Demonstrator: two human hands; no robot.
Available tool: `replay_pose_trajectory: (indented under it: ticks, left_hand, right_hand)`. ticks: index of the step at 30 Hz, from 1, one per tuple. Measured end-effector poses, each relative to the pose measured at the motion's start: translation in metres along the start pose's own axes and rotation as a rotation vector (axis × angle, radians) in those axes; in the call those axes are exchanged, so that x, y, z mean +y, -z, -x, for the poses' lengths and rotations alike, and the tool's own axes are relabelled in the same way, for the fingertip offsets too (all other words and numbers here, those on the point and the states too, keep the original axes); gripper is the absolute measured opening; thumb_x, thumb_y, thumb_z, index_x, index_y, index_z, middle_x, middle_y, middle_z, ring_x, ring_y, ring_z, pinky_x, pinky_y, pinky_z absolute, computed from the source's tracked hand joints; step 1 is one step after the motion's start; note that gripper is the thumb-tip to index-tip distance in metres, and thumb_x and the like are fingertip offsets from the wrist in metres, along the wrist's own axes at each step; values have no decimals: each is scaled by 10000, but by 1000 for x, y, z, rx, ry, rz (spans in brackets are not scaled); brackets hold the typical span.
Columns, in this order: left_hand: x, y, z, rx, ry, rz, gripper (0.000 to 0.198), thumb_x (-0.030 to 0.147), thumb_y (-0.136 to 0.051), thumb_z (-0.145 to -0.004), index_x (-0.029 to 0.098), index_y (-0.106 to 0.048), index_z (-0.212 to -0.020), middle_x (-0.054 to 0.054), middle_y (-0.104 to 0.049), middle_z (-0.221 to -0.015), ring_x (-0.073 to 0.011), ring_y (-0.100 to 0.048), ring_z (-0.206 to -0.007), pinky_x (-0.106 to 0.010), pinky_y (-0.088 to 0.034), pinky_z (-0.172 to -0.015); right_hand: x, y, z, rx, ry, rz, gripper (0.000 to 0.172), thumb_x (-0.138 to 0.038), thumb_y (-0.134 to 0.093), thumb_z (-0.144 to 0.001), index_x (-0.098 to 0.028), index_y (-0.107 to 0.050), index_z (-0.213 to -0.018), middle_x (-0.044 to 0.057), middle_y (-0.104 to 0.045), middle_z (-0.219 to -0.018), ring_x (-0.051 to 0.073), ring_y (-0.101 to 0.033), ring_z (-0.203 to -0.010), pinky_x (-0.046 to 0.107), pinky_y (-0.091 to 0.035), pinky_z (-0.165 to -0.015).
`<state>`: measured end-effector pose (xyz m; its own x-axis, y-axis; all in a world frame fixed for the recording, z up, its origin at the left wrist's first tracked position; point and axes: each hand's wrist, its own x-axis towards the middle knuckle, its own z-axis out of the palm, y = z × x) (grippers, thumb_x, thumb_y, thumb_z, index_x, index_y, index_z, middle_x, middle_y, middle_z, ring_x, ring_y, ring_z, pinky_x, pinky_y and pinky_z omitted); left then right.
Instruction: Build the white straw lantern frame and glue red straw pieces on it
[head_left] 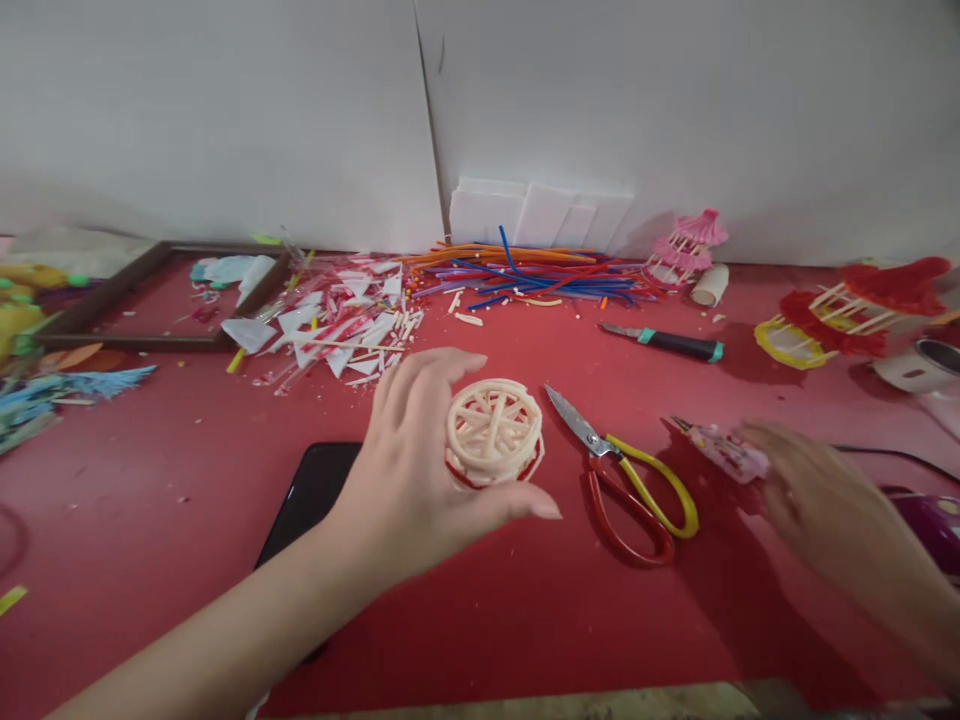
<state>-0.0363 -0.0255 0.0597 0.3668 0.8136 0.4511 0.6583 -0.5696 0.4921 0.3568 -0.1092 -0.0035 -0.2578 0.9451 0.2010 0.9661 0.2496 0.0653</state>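
Observation:
My left hand (427,450) curves around a small cream wheel-shaped piece (495,430) with spokes and a red edge underneath. Its fingers and thumb are spread apart, without closing on the piece. Off to the right, my right hand (817,490) is smeared by motion. It is at the back end of a pink, lumpy, pointed tool (724,452) with a metal tip, which looks like a glue gun nozzle; whether the fingers grip it cannot be made out. Between the hands lie scissors (595,443) with one red and one yellow handle.
A black phone (311,495) lies partly under my left forearm. Behind are plastic scraps (337,320), coloured sticks (525,270) and a utility knife (679,345). Red and pink tiered models (855,310) stand at right. A brown frame (135,342) lies at left, before the wall.

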Motion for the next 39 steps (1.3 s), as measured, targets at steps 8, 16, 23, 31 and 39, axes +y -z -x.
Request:
replay_pose_trajectory:
  ticks: [8, 16, 23, 31, 39]
  left_hand:
    - [4, -14, 1, -32, 25, 75, 599, 297, -701, -823, 157, -381, -1310, -141, -524, -1261, -258, -558, -1181, -399, -497, -1025]
    - [-31, -42, -15, 16, -304, 489, 824, 233, -749, -725, 241, -255, -1385, -119, -387, -1262, -287, -486, -1222, -430, -537, -944]
    - [-47, -62, -12, 261, -273, 432, 971, 382, -900, -607, 271, -292, -1356, -87, -379, -1216, -257, -502, -1117, -473, -481, -953]
    - [-47, -62, -7, 163, -213, 738, 771, 210, -802, -716, 267, -322, -1317, -141, -464, -1305, -302, -511, -1229, -525, -483, -994]
    - [-38, -60, -6, 84, -165, 880, 716, 163, -747, -768, 285, -296, -1310, -124, -460, -1327, -279, -516, -1260, -474, -489, -1023]
  right_hand:
    - [66, -23, -1, -7, -47, -1, 330, -204, -367, -911, -242, -596, -1146, 142, -717, -1149, 330, -729, -989, 452, -578, -837]
    - [12, 19, -87, 75, -36, -36, 358, -177, -396, -923, -163, -657, -1168, 160, -688, -1216, 354, -677, -1091, 504, -562, -876]
    - [-89, 72, -151, 43, 496, -629, 207, -277, -552, -969, -265, -710, -1102, 25, -720, -1053, 149, -673, -948, 269, -524, -812]
    - [-110, 69, -171, -3, 675, -741, 147, -240, -594, -953, -231, -733, -1001, 34, -647, -1014, 117, -604, -887, 244, -476, -770]
    - [-116, 68, -169, 39, 685, -684, 91, -229, -614, -937, -198, -697, -915, 34, -638, -978, 119, -578, -846, 246, -456, -746]
